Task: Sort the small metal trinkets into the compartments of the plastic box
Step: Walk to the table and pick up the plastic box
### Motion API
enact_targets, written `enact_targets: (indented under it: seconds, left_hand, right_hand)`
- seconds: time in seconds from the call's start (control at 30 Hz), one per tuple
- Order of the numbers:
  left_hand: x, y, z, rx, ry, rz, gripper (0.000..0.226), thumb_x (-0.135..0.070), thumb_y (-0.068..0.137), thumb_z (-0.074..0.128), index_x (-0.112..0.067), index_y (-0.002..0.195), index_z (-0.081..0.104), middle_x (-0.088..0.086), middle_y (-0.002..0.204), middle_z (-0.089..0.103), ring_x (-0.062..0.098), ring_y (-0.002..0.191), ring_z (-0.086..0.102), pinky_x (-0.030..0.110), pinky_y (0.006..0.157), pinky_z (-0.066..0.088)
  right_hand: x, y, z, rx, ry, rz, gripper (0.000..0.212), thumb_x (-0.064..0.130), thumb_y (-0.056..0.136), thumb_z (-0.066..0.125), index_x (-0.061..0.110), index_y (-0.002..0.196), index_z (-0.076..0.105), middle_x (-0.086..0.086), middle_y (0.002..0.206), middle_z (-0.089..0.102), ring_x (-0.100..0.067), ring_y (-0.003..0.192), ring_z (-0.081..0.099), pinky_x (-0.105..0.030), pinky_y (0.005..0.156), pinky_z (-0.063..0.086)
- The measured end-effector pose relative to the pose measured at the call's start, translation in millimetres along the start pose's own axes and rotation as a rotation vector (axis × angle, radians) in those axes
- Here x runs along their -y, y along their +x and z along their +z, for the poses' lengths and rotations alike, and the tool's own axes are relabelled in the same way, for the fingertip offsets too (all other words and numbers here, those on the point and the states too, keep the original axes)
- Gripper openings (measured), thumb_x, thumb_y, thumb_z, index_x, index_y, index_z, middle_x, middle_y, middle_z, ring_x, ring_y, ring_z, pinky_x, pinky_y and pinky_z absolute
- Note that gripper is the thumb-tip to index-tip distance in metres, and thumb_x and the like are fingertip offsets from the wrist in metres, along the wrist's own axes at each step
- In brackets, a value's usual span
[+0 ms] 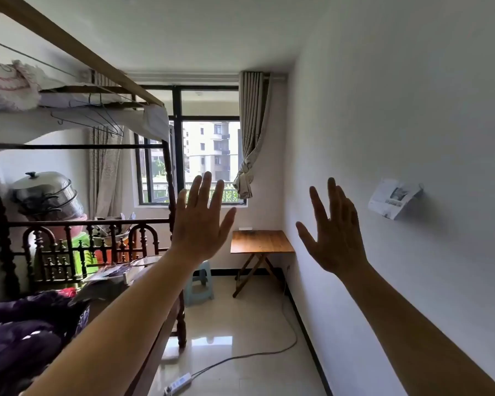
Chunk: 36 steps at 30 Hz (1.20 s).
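Note:
Both arms are stretched out in front of me at chest height. My left hand [202, 221] is raised with its back toward me, fingers spread and nothing in it. My right hand [333, 232] is held up the same way, fingers apart and bare. Between and beyond the hands, a small wooden folding table [260, 242] stands against the far wall under the window, with a small white thing on its back edge. No plastic box and no metal trinkets are visible in this view.
A dark wooden bed frame [97, 241] piled with clothes, pots and bags fills the left side. A blue plastic stool [200, 284] stands beside the table. A white power strip [177, 382] and its cable lie across the tiled floor. A white wall runs along the right.

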<state>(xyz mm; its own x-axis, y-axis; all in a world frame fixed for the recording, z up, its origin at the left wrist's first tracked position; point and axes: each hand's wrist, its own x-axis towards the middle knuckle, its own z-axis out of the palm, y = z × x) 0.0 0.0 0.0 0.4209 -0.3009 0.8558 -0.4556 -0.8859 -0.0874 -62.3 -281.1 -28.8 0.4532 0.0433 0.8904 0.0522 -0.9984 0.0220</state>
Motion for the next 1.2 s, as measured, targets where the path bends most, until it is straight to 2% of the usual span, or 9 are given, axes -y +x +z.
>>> enact_targets:
  seconds: [0.13, 0.3, 0.43, 0.57, 0.77, 0.93, 1.2]
  left_hand:
    - [1, -7, 30, 0.025, 0.016, -0.041, 0.069, -0.055, 0.1, 0.023, -0.011, 0.153, 0.03, 0.018, 0.162, 0.023, 0.035, 0.149, 0.02, 0.058, 0.116, 0.023]
    - [20, -16, 78, 0.084, 0.051, -0.016, 0.071, -0.057, 0.099, 0.019, -0.011, 0.153, 0.03, 0.019, 0.162, 0.022, 0.035, 0.149, 0.02, 0.057, 0.116, 0.021]
    - [55, -13, 127, 0.112, 0.053, -0.043, 0.071, -0.057, 0.099, 0.019, -0.011, 0.152, 0.031, 0.019, 0.16, 0.026, 0.037, 0.148, 0.023, 0.057, 0.114, 0.022]
    - [104, -3, 192, 0.124, 0.053, -0.074, 0.07, -0.057, 0.099, 0.02, -0.012, 0.152, 0.029, 0.018, 0.162, 0.023, 0.036, 0.149, 0.021, 0.058, 0.115, 0.022]
    - [179, 52, 277, 0.2, 0.071, -0.056, 0.072, -0.057, 0.099, 0.017, -0.012, 0.154, 0.026, 0.018, 0.163, 0.019, 0.036, 0.15, 0.018, 0.057, 0.116, 0.02]
    - [206, 103, 361, 0.195, 0.013, -0.072, 0.069, -0.057, 0.1, 0.021, -0.012, 0.152, 0.029, 0.018, 0.162, 0.021, 0.035, 0.149, 0.019, 0.057, 0.116, 0.021]
    - [212, 164, 532, 0.25, -0.031, -0.093, 0.071, -0.058, 0.098, 0.017, -0.014, 0.153, 0.028, 0.016, 0.163, 0.02, 0.034, 0.149, 0.018, 0.057, 0.116, 0.018]
  right_hand:
    - [-7, -3, 26, 0.037, 0.026, 0.076, 0.079, 0.059, 0.097, 0.036, 0.02, 0.161, 0.011, -0.017, 0.167, -0.004, -0.039, 0.153, 0.008, -0.057, 0.12, 0.019]
    - [0, -7, 83, 0.099, 0.088, 0.081, 0.079, 0.063, 0.096, 0.027, 0.022, 0.16, 0.007, -0.017, 0.167, -0.005, -0.038, 0.153, 0.005, -0.056, 0.121, 0.016]
    - [12, 3, 149, 0.138, 0.13, 0.068, 0.079, 0.063, 0.095, 0.03, 0.022, 0.159, 0.009, -0.016, 0.167, -0.003, -0.038, 0.153, 0.007, -0.056, 0.121, 0.017]
    - [21, 25, 236, 0.179, 0.11, 0.027, 0.08, 0.058, 0.096, 0.041, 0.021, 0.16, 0.012, -0.017, 0.167, -0.003, -0.037, 0.153, 0.008, -0.054, 0.122, 0.014]
    - [26, 88, 346, 0.218, 0.059, -0.054, 0.078, 0.055, 0.096, 0.045, 0.018, 0.16, 0.018, -0.019, 0.167, 0.002, -0.041, 0.152, 0.013, -0.056, 0.119, 0.016]
    - [7, 117, 423, 0.22, 0.051, 0.05, 0.078, 0.058, 0.097, 0.04, 0.02, 0.16, 0.015, -0.018, 0.167, 0.001, -0.04, 0.152, 0.012, -0.057, 0.12, 0.017]
    - [-65, 155, 573, 0.243, 0.066, 0.067, 0.078, 0.062, 0.096, 0.035, 0.022, 0.16, 0.012, -0.017, 0.167, -0.001, -0.04, 0.152, 0.011, -0.056, 0.12, 0.016]
